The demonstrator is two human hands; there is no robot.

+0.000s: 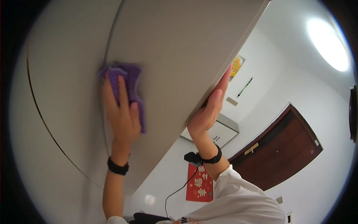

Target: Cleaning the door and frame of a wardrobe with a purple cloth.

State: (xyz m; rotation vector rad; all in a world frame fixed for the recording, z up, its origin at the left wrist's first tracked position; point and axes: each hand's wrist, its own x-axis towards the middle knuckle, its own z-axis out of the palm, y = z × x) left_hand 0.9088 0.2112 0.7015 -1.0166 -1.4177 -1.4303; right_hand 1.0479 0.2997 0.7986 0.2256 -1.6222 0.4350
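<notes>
My left hand (pixel 120 117) presses a crumpled purple cloth (pixel 133 73) against a broad beige-grey panel (pixel 173 64), which looks like a door. Its fingers are spread over the cloth, beside a thin grey strip (pixel 110 36) that runs along the panel. At the panel's right edge (pixel 237 49), my right hand (pixel 208 112) rests with fingers stretched along the edge and the thumb apart. Part of that palm is hidden by the panel. Black bands circle both wrists, and a small black device (pixel 193 158) with a cable sits at the right one.
Beyond the edge stand a white cabinet (pixel 223 131) and a dark brown door (pixel 279 151) with a brass-coloured handle. A red mat with writing (pixel 199 183) lies on the glossy floor. A bright ceiling lamp (pixel 327 44) glows at upper right. Left of the strip runs a brown seam (pixel 44 126).
</notes>
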